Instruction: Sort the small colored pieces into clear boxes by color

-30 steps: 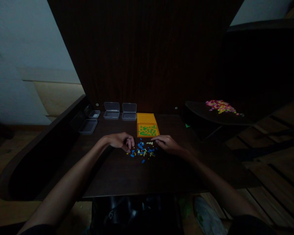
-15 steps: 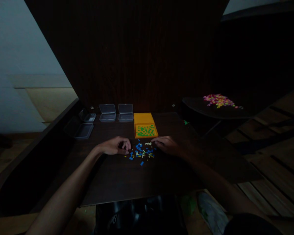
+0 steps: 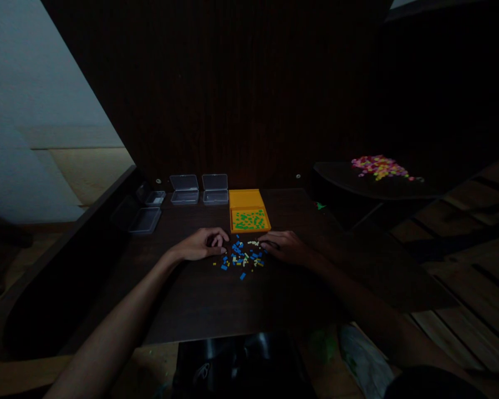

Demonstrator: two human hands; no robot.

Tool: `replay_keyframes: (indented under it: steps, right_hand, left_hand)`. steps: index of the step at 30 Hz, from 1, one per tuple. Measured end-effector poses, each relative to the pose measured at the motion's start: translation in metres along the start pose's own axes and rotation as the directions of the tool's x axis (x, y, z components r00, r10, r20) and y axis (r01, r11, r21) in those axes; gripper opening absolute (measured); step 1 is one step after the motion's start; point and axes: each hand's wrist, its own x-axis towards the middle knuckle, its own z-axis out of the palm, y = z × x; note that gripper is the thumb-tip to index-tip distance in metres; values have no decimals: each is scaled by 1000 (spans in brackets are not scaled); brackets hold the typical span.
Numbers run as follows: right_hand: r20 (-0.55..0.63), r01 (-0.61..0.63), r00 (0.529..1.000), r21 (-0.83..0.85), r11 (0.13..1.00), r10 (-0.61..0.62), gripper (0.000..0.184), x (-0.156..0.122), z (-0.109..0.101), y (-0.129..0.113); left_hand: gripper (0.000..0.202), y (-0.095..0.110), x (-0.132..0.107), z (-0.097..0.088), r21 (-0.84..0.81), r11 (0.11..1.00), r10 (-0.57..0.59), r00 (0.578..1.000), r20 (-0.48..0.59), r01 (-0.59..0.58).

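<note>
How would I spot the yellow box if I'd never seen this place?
Find the dark tabletop in front of the tall dark panel. Just beyond the small scattered pieces between the left hand and the right hand lies an open box. Unlike the clear boxes to its left, it is opaque yellow, with green bits inside.

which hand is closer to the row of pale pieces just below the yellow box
Right. The right hand is by the right end of the pale pieces; the left hand is farther left, with blue pieces between.
</note>
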Motion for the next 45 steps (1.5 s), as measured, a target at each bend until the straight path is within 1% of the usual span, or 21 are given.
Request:
replay_keyframes:
  steps: [5,8,14,16,19,21,25,29,31,33,36,40,45]
  right_hand:
    - [18,-27,999,-5,1000,27,31,-1,-1,-2]
    - [35,-55,998,-36,998,57,35,-1,-1,-4]
    - [100,-81,991,-113,990,92,40,0,-3,-8]
    - [99,-69,992,-97,993,79,39,1,-3,-9]
    - [61,-46,997,-42,998,49,37,1,-1,-9]
    - [37,-16,999,-4,1000,16,35,2,1,-11]
    - [23,39,999,32,999,-40,30,3,3,-21]
    - [87,89,992,21,996,-90,26,5,4,-36]
    - [120,91,989,-10,996,-89,24,6,5,-41]
    - [127,81,989,-33,996,-76,22,6,6,-42]
    - [103,67,992,-3,998,-67,19,7,7,-40]
    - [54,56,997,60,997,-59,15,8,6,-35]
    - [43,55,997,103,993,-59,12,9,5,-35]
  left_hand:
    - [38,2,0,2,29,1000,-3,1000,-6,4]
    - [39,3,0,3,47,999,0,1000,0,0]
    - [42,5,0,3,114,992,56,998,1,-56]
    - [41,7,0,5,155,983,104,994,-35,-97]
    - [34,12,1,11,209,962,199,975,-98,-175]
    - [30,16,2,17,216,954,235,965,-112,-207]
    - [23,24,3,27,251,943,243,967,-78,-217]
    - [19,24,3,28,278,937,239,968,-76,-210]
    - [19,23,3,28,282,934,247,967,-68,-219]
    - [19,22,3,27,282,932,258,964,-70,-229]
    - [21,22,3,27,280,929,282,953,-112,-242]
    - [25,20,4,25,286,923,323,923,-210,-258]
    - [28,17,4,22,335,914,340,883,-322,-230]
